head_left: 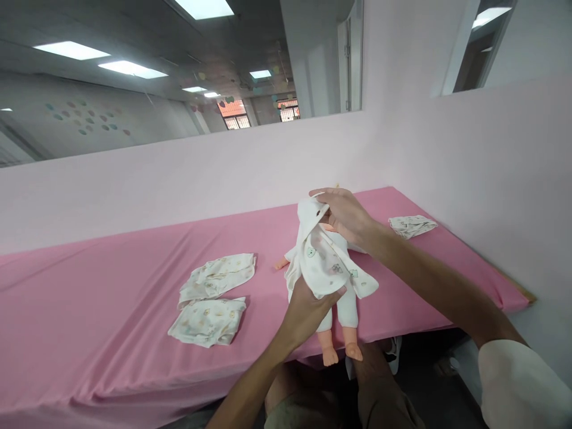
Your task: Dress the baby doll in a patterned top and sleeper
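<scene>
A baby doll [339, 333] in white printed clothes is held upright above the front edge of the pink table [111, 298], its bare feet hanging below the edge. My left hand [308, 307] grips the doll's body from below, fingers closed around the white jacket [324, 262]. My right hand [342, 214] is at the doll's head, fingers closed on the jacket's collar or hood, and hides the head. One doll arm sticks out to the left.
Two folded white printed garments [214, 298] lie on the pink cloth to the left of the doll. Another small folded garment [411, 225] lies at the far right near the pink wall [447, 155]. My knees show below the table edge.
</scene>
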A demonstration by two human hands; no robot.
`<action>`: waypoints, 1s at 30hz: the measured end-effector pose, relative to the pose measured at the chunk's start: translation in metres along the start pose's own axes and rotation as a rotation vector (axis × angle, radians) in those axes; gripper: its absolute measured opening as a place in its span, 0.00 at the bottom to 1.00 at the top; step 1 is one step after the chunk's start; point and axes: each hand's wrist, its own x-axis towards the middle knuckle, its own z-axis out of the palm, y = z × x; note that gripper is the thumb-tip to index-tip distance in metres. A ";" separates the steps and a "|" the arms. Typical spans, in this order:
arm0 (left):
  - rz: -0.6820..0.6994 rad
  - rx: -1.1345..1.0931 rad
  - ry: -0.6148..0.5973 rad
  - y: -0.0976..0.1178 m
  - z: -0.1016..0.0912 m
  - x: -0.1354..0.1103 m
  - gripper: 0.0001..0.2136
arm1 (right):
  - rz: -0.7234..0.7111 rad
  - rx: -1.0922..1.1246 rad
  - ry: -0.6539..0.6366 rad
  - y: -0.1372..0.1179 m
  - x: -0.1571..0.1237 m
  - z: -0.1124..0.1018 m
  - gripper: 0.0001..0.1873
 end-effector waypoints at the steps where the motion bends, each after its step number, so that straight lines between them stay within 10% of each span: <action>1: -0.001 -0.038 0.015 0.003 0.000 0.002 0.24 | -0.003 0.016 -0.014 0.001 0.000 0.001 0.09; 7: -0.030 0.029 0.205 0.012 0.001 0.004 0.19 | -0.040 -0.070 -0.086 0.001 -0.010 0.002 0.08; 12: 0.191 0.088 -0.313 0.019 -0.011 -0.008 0.10 | -0.126 -0.267 -0.142 -0.012 -0.011 -0.015 0.04; 17: 0.217 0.165 0.361 -0.012 -0.031 0.020 0.21 | -0.174 -0.276 -0.253 -0.030 -0.016 -0.030 0.04; 22: 0.128 0.292 0.099 -0.044 -0.032 0.045 0.12 | -0.246 -0.335 -0.203 -0.044 -0.025 -0.034 0.04; 30: 0.189 0.684 0.358 -0.020 -0.102 0.043 0.13 | -0.296 -0.522 0.229 -0.047 -0.024 -0.079 0.03</action>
